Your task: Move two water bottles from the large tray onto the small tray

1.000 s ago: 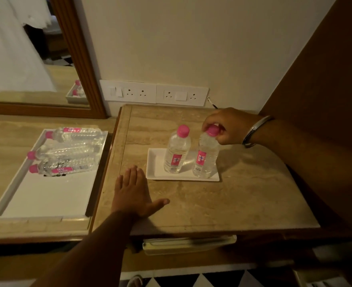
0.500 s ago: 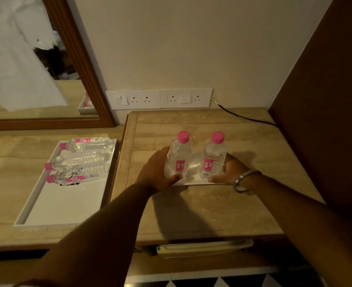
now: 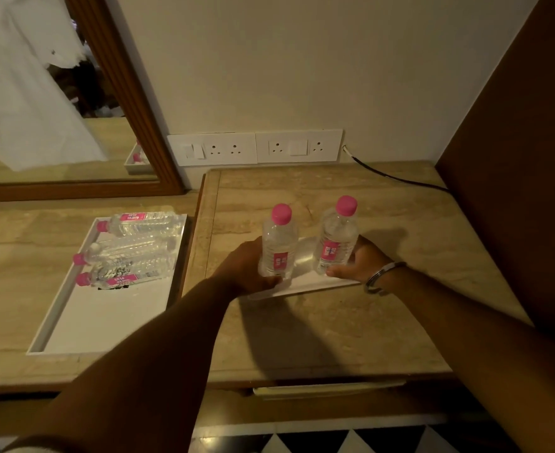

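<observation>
Two clear water bottles with pink caps stand upright on the small white tray [image 3: 305, 282]: the left bottle [image 3: 279, 246] and the right bottle [image 3: 336, 241]. My left hand [image 3: 245, 269] grips the tray's left end and my right hand [image 3: 359, 261] grips its right end. The tray is tilted, with its near left corner lifted off the stone top. The large white tray [image 3: 57, 318] lies to the left on the lower counter, with three bottles [image 3: 129, 250] lying on their sides at its far end.
A wood-framed mirror [image 3: 122, 93] leans on the wall at the left. A white socket strip [image 3: 254, 147] sits on the wall behind the stone top, and a black cable [image 3: 397, 178] runs right from it. A brown panel [image 3: 514, 158] borders the right side.
My right hand let go of the right bottle's cap and moved down to the tray's right end. My left hand left the tabletop and took the tray's left end. The tray has tilted.
</observation>
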Available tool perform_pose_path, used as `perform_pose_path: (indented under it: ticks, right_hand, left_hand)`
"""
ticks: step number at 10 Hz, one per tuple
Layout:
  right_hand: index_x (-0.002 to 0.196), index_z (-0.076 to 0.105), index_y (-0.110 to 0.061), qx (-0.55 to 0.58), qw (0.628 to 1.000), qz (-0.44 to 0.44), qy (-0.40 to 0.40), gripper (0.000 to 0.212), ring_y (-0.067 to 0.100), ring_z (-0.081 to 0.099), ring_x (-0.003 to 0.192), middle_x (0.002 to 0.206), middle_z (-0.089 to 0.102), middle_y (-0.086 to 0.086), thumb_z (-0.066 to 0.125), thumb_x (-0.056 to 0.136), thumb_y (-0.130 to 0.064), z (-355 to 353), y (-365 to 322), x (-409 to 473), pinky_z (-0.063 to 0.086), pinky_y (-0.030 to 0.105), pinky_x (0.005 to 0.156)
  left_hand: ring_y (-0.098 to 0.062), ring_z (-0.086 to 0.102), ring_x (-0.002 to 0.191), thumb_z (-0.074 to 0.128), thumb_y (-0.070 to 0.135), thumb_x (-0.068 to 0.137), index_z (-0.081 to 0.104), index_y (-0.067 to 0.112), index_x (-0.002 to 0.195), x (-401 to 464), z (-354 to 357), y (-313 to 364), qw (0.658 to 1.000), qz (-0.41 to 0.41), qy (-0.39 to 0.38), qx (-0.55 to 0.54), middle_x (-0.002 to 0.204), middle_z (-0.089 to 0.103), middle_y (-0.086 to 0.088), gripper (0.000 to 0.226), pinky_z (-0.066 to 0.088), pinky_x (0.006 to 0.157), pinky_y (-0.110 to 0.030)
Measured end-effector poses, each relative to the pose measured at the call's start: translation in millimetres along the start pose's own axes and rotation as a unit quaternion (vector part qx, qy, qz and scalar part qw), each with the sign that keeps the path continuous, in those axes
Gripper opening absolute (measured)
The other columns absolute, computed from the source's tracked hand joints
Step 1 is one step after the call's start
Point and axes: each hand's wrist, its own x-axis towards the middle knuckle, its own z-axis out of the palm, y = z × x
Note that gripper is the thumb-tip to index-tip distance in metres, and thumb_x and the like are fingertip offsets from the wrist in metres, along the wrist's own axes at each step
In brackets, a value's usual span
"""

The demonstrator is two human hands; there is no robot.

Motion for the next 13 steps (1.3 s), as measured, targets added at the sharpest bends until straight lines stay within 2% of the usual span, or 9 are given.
perform_pose_path:
  ticks: [1,3,5,6,7,9,10,11,13]
  right_hand:
    - [0.130,0.046,-0.017,0.002,1.000,0.003,-0.015,0.081,0.013,0.060,0.100,0.108,0.061,-0.005,0.087,0.061,-0.030,-3,3,2,0.040,0.012,0.072]
    - [0.132,0.041,-0.022,-0.018,0.999,0.001,-0.034,0.084,-0.001,0.053,0.087,0.105,0.057,-0.012,0.086,0.061,-0.036,-7,4,3,0.035,0.004,0.066]
    - [0.137,0.037,-0.017,0.004,1.000,-0.006,-0.010,0.088,0.022,0.057,0.112,0.127,0.058,0.007,0.084,0.065,-0.032,5,8,-6,0.046,0.033,0.092]
    - [0.139,0.034,-0.017,0.004,1.000,-0.008,-0.004,0.089,0.024,0.056,0.116,0.132,0.056,0.009,0.083,0.067,-0.032,8,7,-8,0.046,0.038,0.096]
    - [0.140,0.033,-0.017,-0.010,1.000,-0.002,0.003,0.089,0.026,0.055,0.116,0.132,0.056,0.011,0.082,0.067,-0.034,8,7,-9,0.046,0.045,0.099]
    - [0.138,0.034,-0.016,-0.009,1.000,-0.005,-0.002,0.087,0.021,0.057,0.111,0.127,0.058,0.008,0.082,0.067,-0.033,7,7,-7,0.043,0.029,0.089]
    - [0.138,0.033,-0.017,-0.001,1.000,-0.002,-0.001,0.087,0.012,0.055,0.104,0.127,0.058,0.007,0.082,0.068,-0.030,7,6,-6,0.040,0.021,0.082]
    - [0.140,0.031,-0.016,0.001,1.000,0.003,-0.008,0.088,0.017,0.056,0.111,0.129,0.057,0.008,0.082,0.069,-0.027,3,2,-7,0.039,0.015,0.079]
    - [0.144,0.019,-0.021,0.027,0.999,-0.003,-0.022,0.106,0.021,0.048,0.122,0.139,0.047,0.006,0.087,0.063,-0.027,-5,-5,-14,0.040,0.029,0.092]
  left_hand:
    - [-0.025,0.060,0.109,0.088,0.018,0.075,0.059,0.016,0.122,-1,-5,-3,1.000,0.012,-0.025,0.002,0.117,0.067,-0.009,0.055,0.044,0.092,-0.033]
    - [-0.009,0.051,0.101,0.089,0.018,0.073,0.054,0.021,0.128,-3,-3,-11,0.999,0.009,-0.034,-0.006,0.115,0.061,0.001,0.065,0.033,0.081,-0.010]
    - [-0.028,0.054,0.122,0.088,0.027,0.072,0.047,0.015,0.138,7,-8,-4,0.999,-0.003,-0.046,0.004,0.131,0.060,-0.010,0.079,0.039,0.110,-0.049]
    - [-0.029,0.050,0.126,0.087,0.029,0.071,0.043,0.015,0.141,5,-5,-5,0.999,-0.009,-0.044,-0.009,0.135,0.056,-0.009,0.084,0.035,0.113,-0.054]
    - [-0.027,0.051,0.124,0.090,0.022,0.073,0.042,0.017,0.140,2,4,-8,0.999,-0.011,-0.024,-0.035,0.135,0.055,-0.008,0.083,0.038,0.102,-0.037]
    - [-0.023,0.051,0.123,0.092,0.023,0.071,0.040,0.016,0.144,0,9,-12,0.998,-0.004,-0.007,-0.061,0.136,0.055,-0.007,0.090,0.043,0.105,-0.042]
    - [-0.025,0.051,0.123,0.091,0.015,0.072,0.042,0.015,0.142,-2,11,-12,0.998,-0.001,-0.004,-0.069,0.135,0.055,-0.010,0.086,0.039,0.102,-0.037]
    - [-0.025,0.051,0.122,0.090,0.012,0.071,0.041,0.014,0.142,-4,10,-11,0.998,-0.002,-0.003,-0.069,0.134,0.056,-0.010,0.086,0.038,0.100,-0.035]
    - [-0.021,0.051,0.122,0.094,0.020,0.069,0.039,0.020,0.143,-4,0,-11,0.998,0.015,0.000,-0.063,0.136,0.054,-0.005,0.092,0.042,0.100,-0.039]
